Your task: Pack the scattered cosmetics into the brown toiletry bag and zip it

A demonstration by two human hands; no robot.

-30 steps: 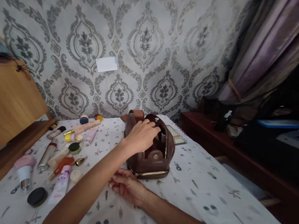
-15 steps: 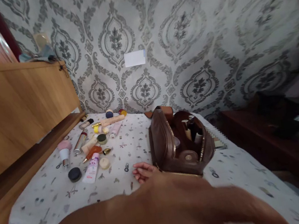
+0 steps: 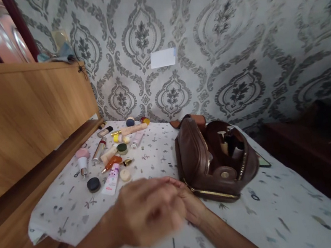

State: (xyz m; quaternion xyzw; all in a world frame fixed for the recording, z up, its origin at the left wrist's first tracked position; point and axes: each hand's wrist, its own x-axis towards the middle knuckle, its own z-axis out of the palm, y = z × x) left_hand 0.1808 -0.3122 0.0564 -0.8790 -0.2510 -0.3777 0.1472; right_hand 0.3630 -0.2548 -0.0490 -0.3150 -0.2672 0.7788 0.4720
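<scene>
My left hand [image 3: 150, 212] is raised over the front of the cloth, smeared by motion; its fingers look bent, but whether they hold anything cannot be made out. Partly behind it is my right hand [image 3: 193, 205], with the visible fingers stretched out and their ends partly covered; nothing shows in it. A brown makeup bag [image 3: 192, 149] stands unzipped just beyond my right hand, with several brushes or bottles [image 3: 233, 146] inside. To the left lie a white and purple tube [image 3: 111, 180], a round cream-coloured piece [image 3: 125, 175] and a black round jar [image 3: 93, 184].
More cosmetics, including a pink-topped brush [image 3: 82, 160], a green-lidded jar [image 3: 122, 148] and a pink tube [image 3: 138, 139], lie on the patterned cloth [image 3: 158, 172]. A wooden panel [image 3: 24, 106] borders the left; a papered wall [image 3: 191, 16] stands behind.
My left arm has drawn back from across the front, uncovering my right forearm. The view has shifted, so the bag and cosmetics appear farther right.
</scene>
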